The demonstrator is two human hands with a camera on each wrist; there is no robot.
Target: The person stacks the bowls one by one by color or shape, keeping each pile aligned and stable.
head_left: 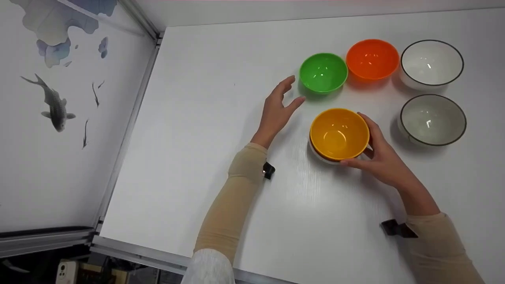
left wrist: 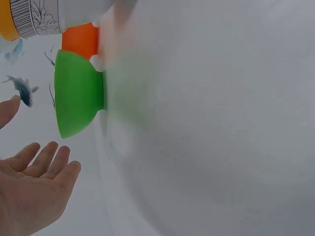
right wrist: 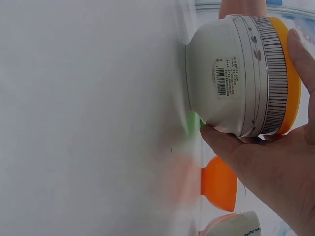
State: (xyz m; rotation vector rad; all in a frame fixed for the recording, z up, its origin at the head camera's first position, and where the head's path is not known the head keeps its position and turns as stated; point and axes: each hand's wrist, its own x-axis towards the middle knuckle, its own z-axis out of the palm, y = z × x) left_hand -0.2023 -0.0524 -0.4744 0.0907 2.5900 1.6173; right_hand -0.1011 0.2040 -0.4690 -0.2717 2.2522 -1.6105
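Note:
A yellow bowl (head_left: 340,134) sits nested inside a white patterned bowl (right wrist: 216,73), its rim standing above the white one. My right hand (head_left: 380,159) holds this stack from the right side, thumb at the yellow rim and fingers along the white bowl's side. Close to the left of the green bowl (head_left: 323,73) is my left hand (head_left: 275,112), its fingers spread and nothing in its grasp. In the left wrist view, the fingertips (left wrist: 61,155) show just beside the green bowl's rim.
An orange bowl (head_left: 373,59) stands next to the green one. Two dark-rimmed bowls, one white (head_left: 432,63) and one greyish (head_left: 433,120), stand at the right. A metal-framed panel (head_left: 130,118) with a fish picture borders the white table (head_left: 189,138) on the left.

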